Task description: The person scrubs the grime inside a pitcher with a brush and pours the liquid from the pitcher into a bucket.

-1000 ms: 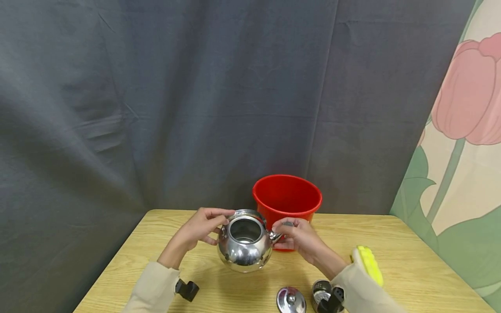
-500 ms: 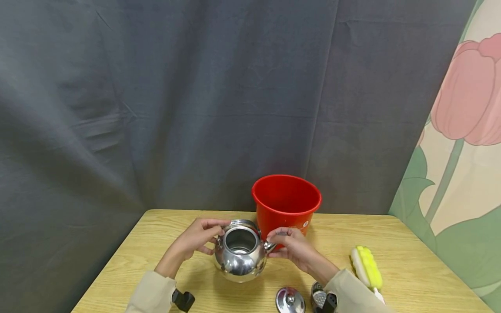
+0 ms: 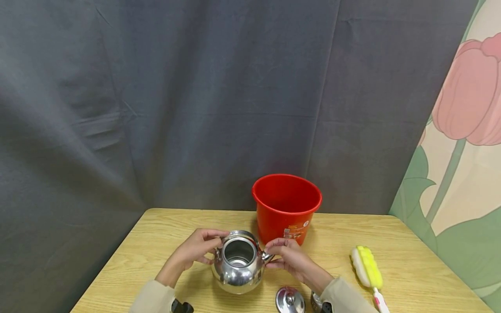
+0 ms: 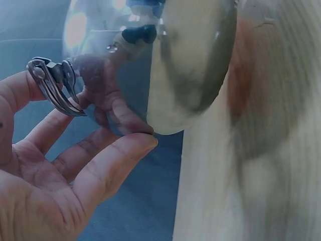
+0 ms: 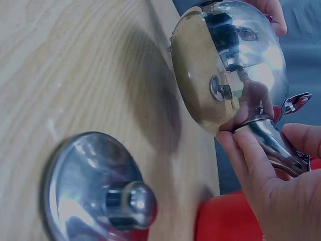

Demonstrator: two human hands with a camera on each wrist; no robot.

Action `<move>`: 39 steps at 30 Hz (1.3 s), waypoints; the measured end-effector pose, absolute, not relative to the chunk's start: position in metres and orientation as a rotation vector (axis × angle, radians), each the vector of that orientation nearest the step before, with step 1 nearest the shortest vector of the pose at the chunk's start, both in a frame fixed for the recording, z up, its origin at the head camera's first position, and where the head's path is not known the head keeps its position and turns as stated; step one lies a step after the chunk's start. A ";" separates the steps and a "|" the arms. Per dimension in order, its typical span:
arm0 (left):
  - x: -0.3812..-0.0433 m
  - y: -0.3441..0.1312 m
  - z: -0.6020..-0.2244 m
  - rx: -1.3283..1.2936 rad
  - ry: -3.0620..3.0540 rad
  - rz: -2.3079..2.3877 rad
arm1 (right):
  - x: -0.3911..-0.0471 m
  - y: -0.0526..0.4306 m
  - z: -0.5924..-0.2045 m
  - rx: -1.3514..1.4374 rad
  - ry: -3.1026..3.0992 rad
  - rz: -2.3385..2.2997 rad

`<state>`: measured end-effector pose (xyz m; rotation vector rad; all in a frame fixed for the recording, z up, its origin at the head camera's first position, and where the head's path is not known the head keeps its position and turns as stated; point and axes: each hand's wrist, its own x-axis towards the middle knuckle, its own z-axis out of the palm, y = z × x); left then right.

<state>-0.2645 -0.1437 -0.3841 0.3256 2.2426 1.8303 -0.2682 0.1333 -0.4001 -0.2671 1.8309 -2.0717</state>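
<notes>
A shiny steel teapot (image 3: 236, 278) without its lid hangs just above the table, its round mouth facing up and toward me. My left hand (image 3: 197, 248) holds its left side by the handle's hinge; in the left wrist view the thumb (image 4: 120, 155) presses the polished belly. On the other side, my right hand (image 3: 293, 259) grips the spout (image 5: 273, 145) between thumb and fingers. The steel lid (image 3: 289, 300) lies knob up on the table, in front of the teapot and to the right. Part of a metal strainer (image 3: 316, 301) shows beside it, mostly hidden by my right sleeve.
A red bucket (image 3: 285, 217) stands behind the teapot at the table's back. To the right lies a brush (image 3: 368, 267) with a yellow-and-white head. A dark grey curtain (image 3: 219, 108) hangs behind the wooden table (image 3: 332, 237).
Both hands have brought the teapot down and slightly left, closer to the table and to me. More of the bucket's front and the brush's handle now shows.
</notes>
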 end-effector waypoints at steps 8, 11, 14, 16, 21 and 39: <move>-0.264 -0.143 -0.397 0.320 2.200 1.840 | -0.267 0.133 -0.411 -0.205 1.839 -2.058; -0.263 -0.143 -0.401 0.317 2.186 1.836 | -0.266 0.133 -0.414 -0.172 1.843 -2.052; -0.262 -0.142 -0.403 0.315 2.172 1.840 | -0.266 0.132 -0.417 -0.142 1.841 -2.052; -0.262 -0.142 -0.405 0.310 2.163 1.845 | -0.266 0.132 -0.419 -0.127 1.838 -2.052; -0.261 -0.141 -0.408 0.306 2.152 1.858 | -0.267 0.132 -0.423 -0.117 1.839 -2.047; -0.259 -0.143 -0.416 0.325 2.162 1.869 | -0.265 0.129 -0.422 -0.129 1.873 -2.039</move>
